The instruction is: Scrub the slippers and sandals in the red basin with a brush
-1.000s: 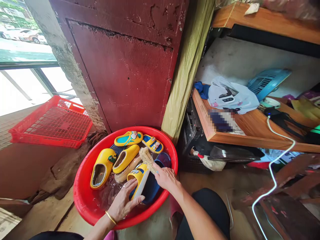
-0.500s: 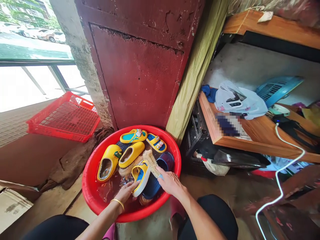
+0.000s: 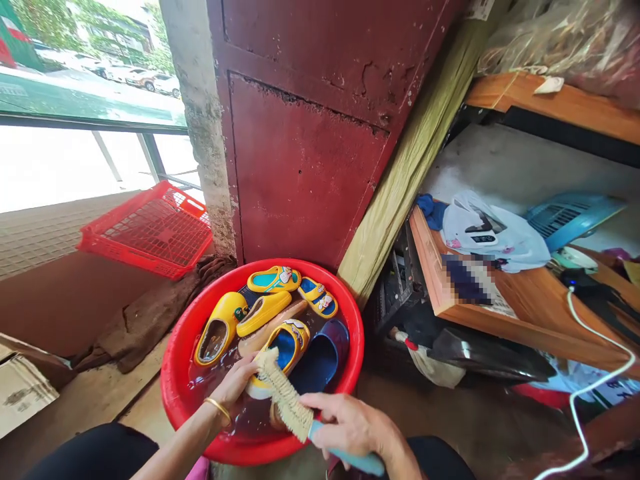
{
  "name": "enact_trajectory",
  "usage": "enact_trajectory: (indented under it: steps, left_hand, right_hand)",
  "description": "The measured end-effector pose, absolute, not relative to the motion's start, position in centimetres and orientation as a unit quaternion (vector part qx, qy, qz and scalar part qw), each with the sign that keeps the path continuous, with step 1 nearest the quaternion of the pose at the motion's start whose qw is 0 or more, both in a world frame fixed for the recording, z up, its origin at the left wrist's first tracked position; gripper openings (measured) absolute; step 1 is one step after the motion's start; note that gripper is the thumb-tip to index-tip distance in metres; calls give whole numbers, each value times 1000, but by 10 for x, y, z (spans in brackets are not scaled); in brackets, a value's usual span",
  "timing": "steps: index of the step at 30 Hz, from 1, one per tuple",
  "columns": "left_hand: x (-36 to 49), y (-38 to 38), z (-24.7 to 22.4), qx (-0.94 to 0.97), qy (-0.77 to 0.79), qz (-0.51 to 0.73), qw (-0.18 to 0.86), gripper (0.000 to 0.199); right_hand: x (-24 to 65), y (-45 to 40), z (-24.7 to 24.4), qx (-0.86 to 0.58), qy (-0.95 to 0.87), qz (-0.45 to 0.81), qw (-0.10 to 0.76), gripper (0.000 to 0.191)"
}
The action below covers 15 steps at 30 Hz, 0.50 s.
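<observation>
A wide red plastic basin [image 3: 173, 393] holds shallow water and a heap of children's slippers. My left hand [image 3: 235, 383] grips a yellow-and-blue slipper [image 3: 280, 350] at the near side of the pile, partly in the water. My right hand [image 3: 345, 423] is shut around the light blue handle of a bristle scrub brush [image 3: 285, 393], whose pale bristles lie just over that slipper's front end. Close by are a navy slide [image 3: 320, 357] and two yellow clogs [image 3: 220, 327]. A teal-lined yellow slide [image 3: 274, 280] rests against the far rim.
A rust-red metal door [image 3: 305, 180] stands behind the basin. On the left are a red plastic crate [image 3: 150, 230] and a brown cloth [image 3: 150, 320]. To the right, a wooden shelf [image 3: 440, 280] carries a white plastic bag [image 3: 490, 233], and a white cable [image 3: 580, 393] hangs nearby.
The brush has swung from the basin's middle down towards me, its handle now showing. The yellow-and-blue slipper has dropped lower into the water, and the whole view has shifted.
</observation>
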<state>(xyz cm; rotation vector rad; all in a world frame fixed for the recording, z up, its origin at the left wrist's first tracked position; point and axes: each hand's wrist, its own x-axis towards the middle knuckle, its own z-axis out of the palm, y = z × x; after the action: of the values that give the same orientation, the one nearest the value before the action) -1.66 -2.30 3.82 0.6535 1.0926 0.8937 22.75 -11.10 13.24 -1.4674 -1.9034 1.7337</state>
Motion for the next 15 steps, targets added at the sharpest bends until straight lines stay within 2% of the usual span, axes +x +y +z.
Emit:
enact_trajectory:
  steps: [4,8,10,15]
  left_hand:
    - [-17,-22,37,442,500,450,593,60]
    - [-3,-46,28,591,518,434,440,66]
    - [7,-60,24,638,497,400,432,65]
    - [14,-68,26,655,488,415,399,65]
  right_hand:
    - [226,-114,127,-544,-644,535,54,45]
    - [207,-102,92,-614,-636,453,119,49]
    - [194,-92,72,-647,-618,415,165,55]
    - [178,-66,48,-647,-595,402,258,62]
